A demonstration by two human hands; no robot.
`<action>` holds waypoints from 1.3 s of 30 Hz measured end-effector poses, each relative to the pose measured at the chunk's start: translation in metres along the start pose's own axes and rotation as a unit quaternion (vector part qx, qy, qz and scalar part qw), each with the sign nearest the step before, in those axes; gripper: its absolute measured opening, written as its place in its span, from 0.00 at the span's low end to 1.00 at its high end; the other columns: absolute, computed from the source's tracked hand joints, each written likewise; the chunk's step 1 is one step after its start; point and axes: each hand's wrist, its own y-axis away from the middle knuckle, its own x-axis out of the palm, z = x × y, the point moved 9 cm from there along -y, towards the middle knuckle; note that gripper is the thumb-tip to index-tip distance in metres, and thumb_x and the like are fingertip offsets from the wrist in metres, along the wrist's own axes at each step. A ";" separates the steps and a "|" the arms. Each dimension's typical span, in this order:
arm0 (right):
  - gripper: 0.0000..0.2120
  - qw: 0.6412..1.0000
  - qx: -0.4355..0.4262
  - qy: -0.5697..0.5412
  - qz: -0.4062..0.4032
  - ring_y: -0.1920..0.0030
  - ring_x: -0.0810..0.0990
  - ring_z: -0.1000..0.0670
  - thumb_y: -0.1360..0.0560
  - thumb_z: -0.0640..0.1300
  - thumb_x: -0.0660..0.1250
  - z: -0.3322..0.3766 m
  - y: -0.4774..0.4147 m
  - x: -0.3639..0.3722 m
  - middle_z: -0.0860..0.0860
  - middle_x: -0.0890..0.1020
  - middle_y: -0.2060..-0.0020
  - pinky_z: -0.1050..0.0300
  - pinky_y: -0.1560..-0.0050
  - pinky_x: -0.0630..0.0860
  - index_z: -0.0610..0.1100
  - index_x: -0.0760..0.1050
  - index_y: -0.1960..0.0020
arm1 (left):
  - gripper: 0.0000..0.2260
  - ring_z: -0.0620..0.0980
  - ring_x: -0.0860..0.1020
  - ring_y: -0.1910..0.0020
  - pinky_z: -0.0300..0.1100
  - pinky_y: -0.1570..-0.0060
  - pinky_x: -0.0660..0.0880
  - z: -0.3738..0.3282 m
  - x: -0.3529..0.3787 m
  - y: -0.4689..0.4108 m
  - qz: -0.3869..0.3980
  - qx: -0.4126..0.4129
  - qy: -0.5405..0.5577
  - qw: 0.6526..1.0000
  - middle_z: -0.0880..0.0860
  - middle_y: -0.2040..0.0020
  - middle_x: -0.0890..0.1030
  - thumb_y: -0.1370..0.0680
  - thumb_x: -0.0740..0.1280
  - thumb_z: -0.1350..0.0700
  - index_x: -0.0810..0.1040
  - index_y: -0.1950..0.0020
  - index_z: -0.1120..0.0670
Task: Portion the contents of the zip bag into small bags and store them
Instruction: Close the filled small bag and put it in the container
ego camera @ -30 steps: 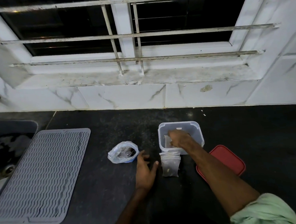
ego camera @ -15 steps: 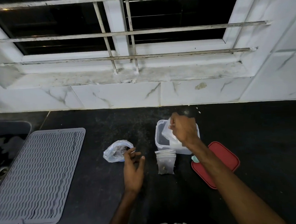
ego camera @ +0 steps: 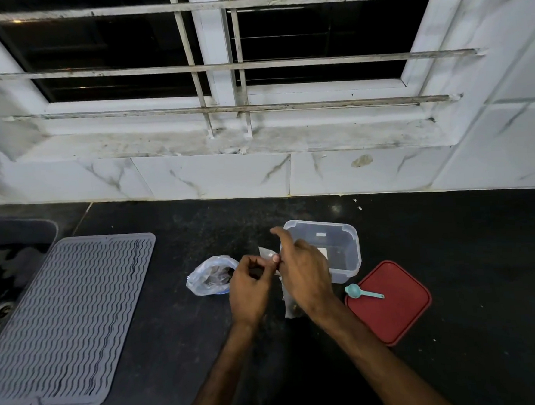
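A crumpled clear zip bag (ego camera: 209,276) with dark contents lies on the black counter. My left hand (ego camera: 249,289) and my right hand (ego camera: 305,272) meet just right of it, both pinching a small clear bag (ego camera: 267,253) held above the counter. Under my right hand lies a pile of small bags (ego camera: 290,307), mostly hidden. A clear plastic container (ego camera: 341,251) stands open behind my right hand, with a white slip inside. Its red lid (ego camera: 395,310) lies to the right, with a teal scoop (ego camera: 359,291) on its near-left corner.
A grey ribbed drying mat (ego camera: 66,321) covers the counter at the left, beside a sink (ego camera: 4,281). White marble tiles and a barred window ledge (ego camera: 231,142) rise behind the counter.
My right hand has lifted a small bag out of the container and brought it left. My left hand has risen from the counter to grip the same bag.
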 end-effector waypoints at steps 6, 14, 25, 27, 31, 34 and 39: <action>0.32 0.998 -0.049 -0.015 0.034 0.40 0.79 0.46 0.21 0.45 0.65 0.013 0.013 0.010 0.44 0.80 0.41 0.52 0.38 0.75 0.52 0.54 0.22 | 0.10 0.42 0.82 0.55 0.39 0.52 0.76 0.004 -0.001 0.006 0.013 -0.024 0.026 0.999 0.47 0.57 0.84 0.22 0.68 0.47 0.81 0.52 0.53; 0.22 0.882 0.152 -0.438 -0.088 0.57 0.83 0.62 0.28 0.41 0.76 -0.044 0.011 0.011 0.63 0.81 0.60 0.61 0.54 0.81 0.48 0.72 0.37 | 0.21 0.61 0.77 0.56 0.51 0.57 0.76 0.050 0.004 0.014 0.133 -0.187 0.207 0.951 0.65 0.55 0.79 0.24 0.70 0.45 0.79 0.48 0.64; 0.09 0.961 -0.014 -0.254 -0.112 0.47 0.74 0.59 0.22 0.49 0.68 -0.020 0.012 0.000 0.55 0.78 0.48 0.64 0.47 0.74 0.48 0.75 0.45 | 0.12 0.54 0.72 0.65 0.42 0.67 0.69 0.031 -0.009 0.005 0.070 -0.117 0.150 0.979 0.61 0.64 0.76 0.22 0.70 0.55 0.77 0.59 0.63; 0.07 0.949 -0.021 -0.314 -0.007 0.55 0.78 0.58 0.23 0.50 0.69 -0.009 0.013 0.018 0.55 0.81 0.57 0.62 0.54 0.76 0.47 0.77 0.51 | 0.10 0.55 0.73 0.64 0.41 0.67 0.71 0.033 -0.005 0.006 0.068 -0.114 0.146 0.980 0.61 0.63 0.77 0.22 0.69 0.57 0.77 0.57 0.65; 0.12 0.924 0.006 -0.378 0.056 0.57 0.82 0.58 0.28 0.46 0.75 -0.003 0.019 0.037 0.54 0.83 0.58 0.64 0.54 0.79 0.45 0.77 0.49 | 0.12 0.56 0.78 0.61 0.46 0.60 0.75 0.042 -0.004 0.008 0.066 -0.130 0.185 0.972 0.61 0.61 0.81 0.21 0.67 0.58 0.77 0.56 0.68; 0.11 0.918 0.034 -0.389 0.073 0.58 0.83 0.58 0.29 0.45 0.76 -0.010 0.018 0.044 0.53 0.85 0.59 0.64 0.56 0.80 0.46 0.79 0.49 | 0.16 0.54 0.79 0.62 0.45 0.60 0.76 0.041 -0.001 0.011 0.096 -0.127 0.191 0.969 0.62 0.61 0.81 0.21 0.67 0.53 0.78 0.54 0.68; 0.03 0.925 0.050 -0.366 0.093 0.61 0.82 0.59 0.27 0.41 0.74 -0.017 0.015 0.046 0.53 0.84 0.62 0.66 0.57 0.78 0.44 0.82 0.54 | 0.17 0.49 0.75 0.67 0.40 0.66 0.73 0.047 0.000 0.010 0.105 -0.113 0.137 0.978 0.58 0.64 0.78 0.21 0.65 0.52 0.78 0.54 0.67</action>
